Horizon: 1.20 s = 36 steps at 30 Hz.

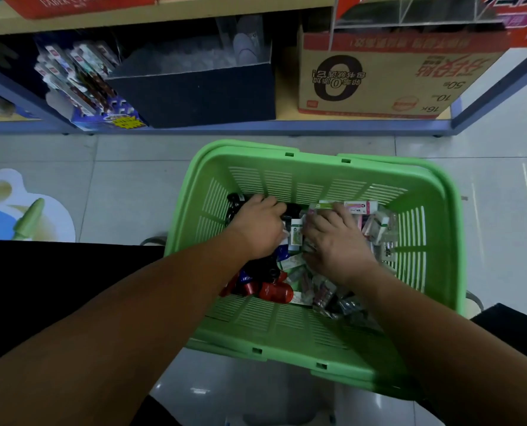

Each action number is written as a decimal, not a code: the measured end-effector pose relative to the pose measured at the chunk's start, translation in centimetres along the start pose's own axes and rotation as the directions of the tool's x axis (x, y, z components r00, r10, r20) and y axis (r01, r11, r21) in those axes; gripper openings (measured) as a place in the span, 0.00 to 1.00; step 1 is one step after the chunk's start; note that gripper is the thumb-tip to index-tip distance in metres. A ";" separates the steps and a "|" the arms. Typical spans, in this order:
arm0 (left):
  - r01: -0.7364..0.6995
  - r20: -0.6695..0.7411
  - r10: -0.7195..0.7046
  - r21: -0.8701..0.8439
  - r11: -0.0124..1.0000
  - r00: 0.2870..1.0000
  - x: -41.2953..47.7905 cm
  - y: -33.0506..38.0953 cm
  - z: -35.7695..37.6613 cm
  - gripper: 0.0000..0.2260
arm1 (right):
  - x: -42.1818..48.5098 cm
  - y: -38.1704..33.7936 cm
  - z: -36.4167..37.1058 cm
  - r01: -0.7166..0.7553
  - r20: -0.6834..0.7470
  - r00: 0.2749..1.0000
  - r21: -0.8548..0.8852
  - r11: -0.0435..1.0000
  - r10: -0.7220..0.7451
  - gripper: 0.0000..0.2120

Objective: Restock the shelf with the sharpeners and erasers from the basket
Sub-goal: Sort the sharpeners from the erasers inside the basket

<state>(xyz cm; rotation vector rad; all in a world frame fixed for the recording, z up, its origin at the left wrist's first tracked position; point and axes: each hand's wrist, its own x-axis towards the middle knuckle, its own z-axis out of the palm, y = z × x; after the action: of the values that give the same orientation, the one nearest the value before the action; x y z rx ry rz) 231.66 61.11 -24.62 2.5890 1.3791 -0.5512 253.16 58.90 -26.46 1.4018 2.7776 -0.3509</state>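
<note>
Seen from the head camera, the green basket (317, 167) sits in the middle of the frame on a pale tiled floor (127, 186), with both bare forearms reaching into it from 6 o'clock. The left hand (259, 226) is at about 10 o'clock inside the basket, palm down, its fingers curled over into a cluster of black sharpeners (234, 207) against the far left corner; whether it actually holds one cannot be told. The right hand (336, 241) lies just beside it toward 1 o'clock, fingers spread and only slightly bent, resting flat on a heap of small eraser packets (296, 235), its fingertips touching a green-and-white box at the far wall. Red sharpeners (276, 292) lie at 7 o'clock of the heap, near the close wall. The shelf (256, 128) runs across 12 o'clock, holding a dark bin (194, 93), a cardboard box (379, 84) and carded pen packs (77, 78).
</note>
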 end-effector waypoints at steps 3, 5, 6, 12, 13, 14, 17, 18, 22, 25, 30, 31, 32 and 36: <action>0.013 -0.025 -0.016 -0.119 0.993 1.000 0.0 -1.1 -0.1 0.17 | 0.2 -0.1 -0.4 -0.067 -0.138 0.987 0.093 0.993 0.080 0.18; 0.015 -0.040 -0.024 -0.199 0.980 0.999 0.7 -1.3 -0.2 0.15 | 0.3 -0.4 -0.9 -0.108 -0.169 0.978 0.108 0.988 0.125 0.16; 0.020 -0.032 -0.028 -0.229 0.973 0.999 1.3 -1.0 -0.2 0.15 | 0.3 -0.4 -1.0 -0.120 -0.177 0.974 0.103 0.987 0.138 0.16; 0.243 0.161 -0.209 -0.231 0.942 0.965 3.5 0.9 0.6 0.23 | -0.4 0.1 -0.8 -0.162 -0.119 0.977 0.111 0.981 0.175 0.20; 0.240 0.167 -0.208 -0.205 0.949 0.964 3.5 0.9 0.7 0.24 | -0.4 0.1 -0.8 -0.174 -0.103 0.977 0.124 0.977 0.187 0.21; 0.235 0.176 -0.201 -0.198 0.952 0.964 3.4 0.8 0.7 0.25 | -0.3 0.1 -0.8 -0.186 -0.091 0.976 0.133 0.973 0.199 0.22; 0.237 0.236 -0.179 -0.244 0.940 0.955 3.1 0.5 0.7 0.29 | 0.0 0.0 -0.8 -0.148 -0.085 0.984 0.111 0.983 0.158 0.24; 0.244 0.256 -0.175 -0.270 0.931 0.951 3.1 0.5 0.7 0.29 | 0.1 -0.2 -0.6 -0.107 -0.084 0.990 0.094 0.990 0.115 0.25; 0.282 0.246 -0.188 -0.435 0.855 0.951 2.8 0.4 0.3 0.21 | 0.5 -1.1 0.6 0.021 0.032 0.999 0.103 0.994 -0.024 0.33; 0.291 0.155 -0.246 -0.534 0.794 0.957 2.2 -0.2 -0.3 0.18 | 0.4 -1.1 1.3 0.037 0.118 0.992 0.036 0.999 -0.041 0.40; 0.179 -0.067 -0.248 -0.516 0.837 0.966 -0.4 -2.4 -2.7 0.14 | 1.2 -1.6 1.0 0.067 0.198 0.979 -0.055 0.996 -0.055 0.34; 0.166 -0.083 -0.241 -0.514 0.842 0.967 -1.2 -2.8 -3.3 0.13 | 1.5 -1.7 0.8 0.081 0.224 0.973 -0.066 0.995 -0.064 0.34; 0.178 -0.057 -0.238 -0.506 0.844 0.969 -2.0 -3.1 -4.1 0.13 | 1.8 -1.7 0.7 0.085 0.259 0.964 -0.077 0.993 -0.063 0.34; 0.234 0.252 -0.181 -0.198 0.952 0.951 -4.8 -3.1 -6.7 0.12 | 2.8 -2.1 -0.8 0.112 0.305 0.948 -0.050 0.992 -0.091 0.31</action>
<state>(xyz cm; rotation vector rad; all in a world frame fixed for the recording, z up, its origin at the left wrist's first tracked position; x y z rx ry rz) 228.35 61.25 -16.48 2.1407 1.5448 -0.6597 249.85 60.08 -25.55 1.0877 2.5883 -0.4304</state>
